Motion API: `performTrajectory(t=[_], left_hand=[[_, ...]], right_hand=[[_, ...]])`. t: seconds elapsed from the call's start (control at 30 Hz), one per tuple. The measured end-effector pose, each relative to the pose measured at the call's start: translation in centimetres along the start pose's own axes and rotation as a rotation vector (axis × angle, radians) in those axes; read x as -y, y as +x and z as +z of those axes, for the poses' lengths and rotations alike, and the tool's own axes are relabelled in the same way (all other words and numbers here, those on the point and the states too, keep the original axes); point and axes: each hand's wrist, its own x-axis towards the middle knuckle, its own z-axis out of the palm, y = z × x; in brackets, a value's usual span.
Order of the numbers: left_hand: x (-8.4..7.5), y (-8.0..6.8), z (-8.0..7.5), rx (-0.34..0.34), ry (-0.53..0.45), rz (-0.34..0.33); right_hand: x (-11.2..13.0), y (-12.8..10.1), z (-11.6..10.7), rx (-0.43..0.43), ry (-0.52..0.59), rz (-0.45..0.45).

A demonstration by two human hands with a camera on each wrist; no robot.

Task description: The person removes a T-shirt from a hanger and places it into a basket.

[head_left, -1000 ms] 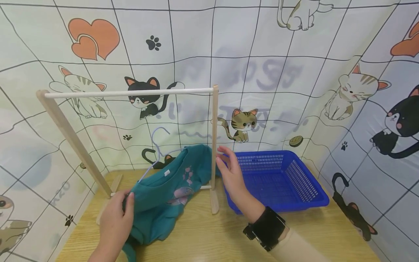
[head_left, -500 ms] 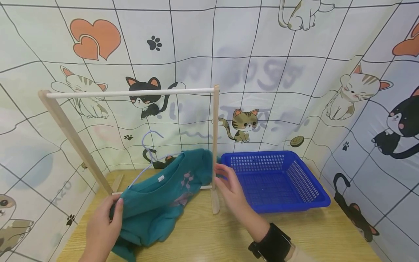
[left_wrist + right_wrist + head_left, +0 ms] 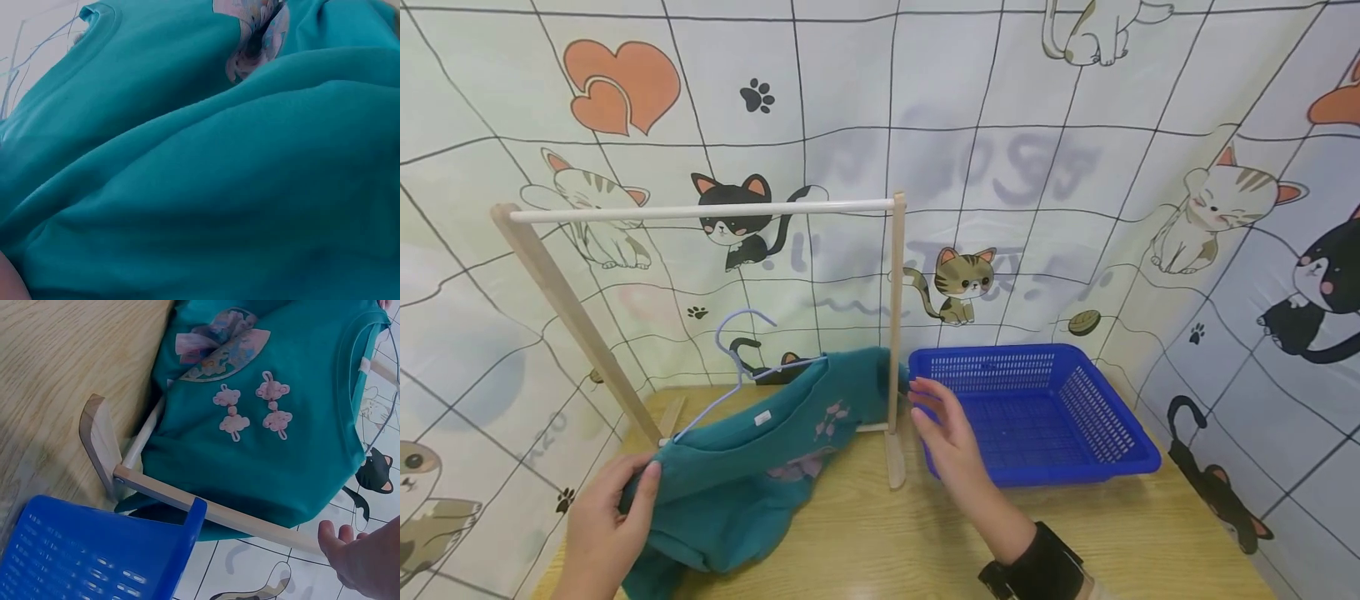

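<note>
Currently your left hand [image 3: 598, 521] grips the teal sweatshirt [image 3: 752, 462], draped on the desk [image 3: 925, 542] over a wire hanger [image 3: 737, 358]; right hand [image 3: 947, 433] relaxed, empty. Judged soft, light, limp: hold the shoulders

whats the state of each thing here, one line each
teal shirt: on the hanger, slumped on the table, gripped at one shoulder
hanger: inside the shirt, hook free, not on the rail
left hand: grips the shirt
right hand: open, holds nothing, beside the rack's post
drying rack: upright, rail bare
blue basket: upright, empty
</note>
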Motion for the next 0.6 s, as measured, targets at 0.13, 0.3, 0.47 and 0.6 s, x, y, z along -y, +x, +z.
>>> performTrajectory(t=[0.13,0.3,0.47,0.6], left_hand=[[0.5,0.3,-0.5,-0.018,-0.072,0.082],[0.5,0.6,-1.3,-0.016,-0.197,0.162],[-0.1,0.9,-1.9,0.003,-0.302,0.188],[-0.7,1.1,-2.2,0.050,-0.297,0.180]], right_hand=[[0.2,0.1,-0.1,-0.013,-0.004,-0.001],[0.9,0.3,-0.3,-0.032,-0.008,-0.065],[2.0,0.5,-1.0,-0.077,-0.068,-0.185],[2.8,0.5,-1.3,-0.094,-0.105,-0.234]])
